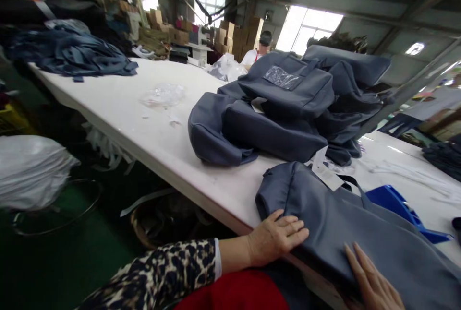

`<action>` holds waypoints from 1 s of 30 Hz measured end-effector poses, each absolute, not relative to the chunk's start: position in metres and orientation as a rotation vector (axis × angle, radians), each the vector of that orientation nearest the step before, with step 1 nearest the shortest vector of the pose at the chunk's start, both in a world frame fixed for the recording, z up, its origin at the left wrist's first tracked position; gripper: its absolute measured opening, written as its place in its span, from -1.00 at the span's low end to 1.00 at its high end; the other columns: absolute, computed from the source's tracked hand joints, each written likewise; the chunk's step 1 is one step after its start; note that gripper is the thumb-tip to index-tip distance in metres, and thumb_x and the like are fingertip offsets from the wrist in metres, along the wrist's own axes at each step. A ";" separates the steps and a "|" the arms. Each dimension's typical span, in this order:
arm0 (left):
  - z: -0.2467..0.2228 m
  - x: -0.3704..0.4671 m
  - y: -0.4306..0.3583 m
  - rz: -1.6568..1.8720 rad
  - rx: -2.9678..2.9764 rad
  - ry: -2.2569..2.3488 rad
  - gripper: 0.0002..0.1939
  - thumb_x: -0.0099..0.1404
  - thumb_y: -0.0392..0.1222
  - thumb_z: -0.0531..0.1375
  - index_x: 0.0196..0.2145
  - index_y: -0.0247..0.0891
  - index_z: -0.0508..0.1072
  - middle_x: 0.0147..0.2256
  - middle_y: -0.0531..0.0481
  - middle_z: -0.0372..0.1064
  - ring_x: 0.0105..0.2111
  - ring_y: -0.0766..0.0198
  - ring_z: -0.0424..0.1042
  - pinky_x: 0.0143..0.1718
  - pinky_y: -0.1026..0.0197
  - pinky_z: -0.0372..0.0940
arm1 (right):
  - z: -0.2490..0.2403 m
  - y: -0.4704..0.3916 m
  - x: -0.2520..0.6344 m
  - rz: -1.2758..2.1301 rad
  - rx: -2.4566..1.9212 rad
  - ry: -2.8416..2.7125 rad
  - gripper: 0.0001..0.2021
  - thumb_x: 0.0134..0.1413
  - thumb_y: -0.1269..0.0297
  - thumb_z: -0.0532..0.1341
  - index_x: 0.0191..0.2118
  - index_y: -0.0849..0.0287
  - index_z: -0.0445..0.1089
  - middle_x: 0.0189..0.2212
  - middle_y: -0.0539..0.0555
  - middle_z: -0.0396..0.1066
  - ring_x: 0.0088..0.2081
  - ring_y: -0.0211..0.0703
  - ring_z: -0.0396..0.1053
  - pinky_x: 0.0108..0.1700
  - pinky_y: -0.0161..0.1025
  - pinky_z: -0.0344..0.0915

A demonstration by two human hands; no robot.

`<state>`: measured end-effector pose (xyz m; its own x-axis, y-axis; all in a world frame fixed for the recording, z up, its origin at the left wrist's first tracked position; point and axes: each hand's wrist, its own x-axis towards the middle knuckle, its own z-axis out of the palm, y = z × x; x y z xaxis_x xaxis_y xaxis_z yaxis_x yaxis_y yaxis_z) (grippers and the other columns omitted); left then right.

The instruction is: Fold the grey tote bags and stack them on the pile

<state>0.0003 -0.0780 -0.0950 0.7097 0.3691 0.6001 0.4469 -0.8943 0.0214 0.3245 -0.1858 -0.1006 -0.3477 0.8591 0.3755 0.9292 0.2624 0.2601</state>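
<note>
A dark blue-grey bag [324, 209] lies along the near edge of the white table, with a white tag [327, 175] and a dark strap on its far side. My left hand [277, 238] rests on the bag's left end, fingers stretched out over the fabric. Farther right, my right hand [372, 279] lies flat against the bag's near side, its fingers extended; the lower part of that hand is cut off by the frame. Neither hand grips anything.
Several similar bags [284, 79] are heaped on the white table [151, 127] behind. A blue plastic object [396, 207] lies beyond the near bag. Dark strips [72, 53] are piled at the far left. A person [257, 53] is behind the heap. A white bundle [32, 171] stands at left.
</note>
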 end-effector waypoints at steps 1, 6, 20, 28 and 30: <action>-0.096 0.002 -0.077 -0.968 -2.809 -0.663 -0.62 0.51 -0.25 -0.07 0.20 -0.24 0.30 0.19 -0.07 0.33 0.19 0.22 0.26 0.23 0.03 0.15 | -0.091 -0.175 0.290 -0.719 -1.632 -2.338 -0.25 0.21 0.13 0.07 0.45 0.03 -0.23 0.38 0.20 0.00 0.19 0.19 0.30 0.06 0.04 0.33; -0.094 -0.015 -0.077 -1.304 -2.992 -0.697 -0.51 0.42 -0.25 0.10 0.27 -0.28 0.19 0.26 -0.14 0.19 0.29 0.19 0.11 0.33 0.11 0.05 | -0.065 -0.129 0.202 -0.686 -1.502 -2.419 -0.36 0.29 0.17 0.03 0.43 0.06 -0.11 0.28 0.16 0.22 0.17 0.08 0.34 0.04 -0.05 0.36; -0.125 0.003 -0.061 -3.062 -2.125 -2.280 0.05 -0.14 -0.24 0.48 0.27 -0.26 0.13 0.13 -0.21 0.32 0.15 -0.04 0.28 0.22 -0.02 0.15 | -0.042 -0.122 0.209 -0.625 -1.574 -2.301 -0.55 0.36 0.18 -0.02 0.32 -0.03 0.16 0.08 -0.01 0.47 -0.02 -0.13 0.50 -0.14 -0.25 0.45; -0.114 0.002 -0.043 -3.561 -1.592 -2.269 -0.58 -0.01 0.01 0.40 -0.27 -0.35 0.54 -0.32 -0.08 0.52 -0.28 0.15 0.45 -0.17 0.16 0.33 | -0.089 -0.147 0.196 -0.718 -1.557 -2.402 -0.30 0.24 0.42 0.01 0.44 0.00 -0.18 0.28 0.05 0.24 0.20 -0.01 0.31 0.11 -0.11 0.30; -0.115 0.001 -0.043 -3.548 -1.541 -2.345 -0.58 -0.01 0.03 0.39 -0.28 -0.35 0.55 -0.33 -0.09 0.52 -0.29 0.16 0.45 -0.20 0.17 0.33 | -0.099 -0.150 0.192 -0.739 -1.565 -2.394 -0.31 0.26 0.40 0.01 0.45 0.04 -0.22 0.29 0.09 0.22 0.21 0.00 0.29 0.12 -0.09 0.28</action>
<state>0.0013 -0.0425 -0.1153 -0.0503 0.9802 -0.1917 -0.5605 0.1311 0.8177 0.1922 -0.1504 -0.0994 -0.4259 0.8046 0.4138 0.8978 0.3192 0.3034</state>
